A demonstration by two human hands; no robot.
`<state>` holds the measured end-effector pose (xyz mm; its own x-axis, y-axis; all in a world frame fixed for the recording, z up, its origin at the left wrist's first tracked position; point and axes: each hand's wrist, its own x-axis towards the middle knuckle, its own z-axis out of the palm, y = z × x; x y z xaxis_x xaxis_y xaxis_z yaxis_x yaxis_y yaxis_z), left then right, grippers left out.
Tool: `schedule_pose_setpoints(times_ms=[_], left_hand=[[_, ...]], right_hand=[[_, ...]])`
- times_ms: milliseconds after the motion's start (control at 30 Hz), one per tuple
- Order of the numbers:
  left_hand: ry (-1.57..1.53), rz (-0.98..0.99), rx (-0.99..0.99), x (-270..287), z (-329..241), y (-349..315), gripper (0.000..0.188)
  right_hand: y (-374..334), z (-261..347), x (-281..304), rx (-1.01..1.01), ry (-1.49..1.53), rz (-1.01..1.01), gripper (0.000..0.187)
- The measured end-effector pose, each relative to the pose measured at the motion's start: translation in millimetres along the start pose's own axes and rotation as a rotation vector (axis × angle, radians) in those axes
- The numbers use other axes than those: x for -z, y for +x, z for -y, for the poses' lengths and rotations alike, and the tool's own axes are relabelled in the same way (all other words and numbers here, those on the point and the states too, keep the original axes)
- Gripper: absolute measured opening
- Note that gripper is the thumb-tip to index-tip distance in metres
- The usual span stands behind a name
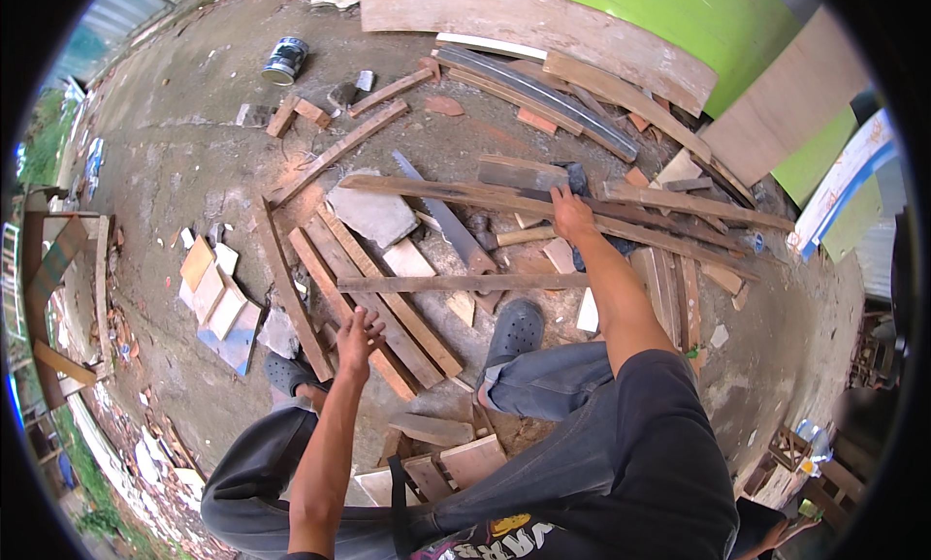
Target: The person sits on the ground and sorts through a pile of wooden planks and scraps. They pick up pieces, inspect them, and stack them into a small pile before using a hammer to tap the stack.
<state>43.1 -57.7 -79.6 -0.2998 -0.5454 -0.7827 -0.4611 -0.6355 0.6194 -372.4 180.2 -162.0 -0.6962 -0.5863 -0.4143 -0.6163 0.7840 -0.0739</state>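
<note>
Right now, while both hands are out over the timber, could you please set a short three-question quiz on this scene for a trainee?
1. True or false: the left hand is closed around the handsaw.
2. What is the right hand resting on?
A) the metal can
B) a length of wood
C) the flat grey slab
3. Fill in the blank: the large panel behind the boards at the upper right is bright ____.

Key:
1. False; its fingers are apart and nothing shows in its grip.
2. B
3. green
</note>
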Motion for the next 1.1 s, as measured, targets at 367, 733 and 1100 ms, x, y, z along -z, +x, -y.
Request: schedule_pose_setpoints(times_ms=[367, 733, 1100], left_hand=[[0.038, 0.075, -0.086, -17, 9, -44, 0.053], [-0.303, 0.186, -0.526, -17, -81, -92, 0.088], [-0.686, -0.156, -0.799, 32, -126, -156, 0.091]], right_hand=[[-1, 15, 17, 0.172, -0.130, -0.008, 0.048], [-115, 218, 208, 0.694, -0.053, -0.141, 0.050], [-213, 291, 247, 0.857, 0.250, -0.106, 0.069]])
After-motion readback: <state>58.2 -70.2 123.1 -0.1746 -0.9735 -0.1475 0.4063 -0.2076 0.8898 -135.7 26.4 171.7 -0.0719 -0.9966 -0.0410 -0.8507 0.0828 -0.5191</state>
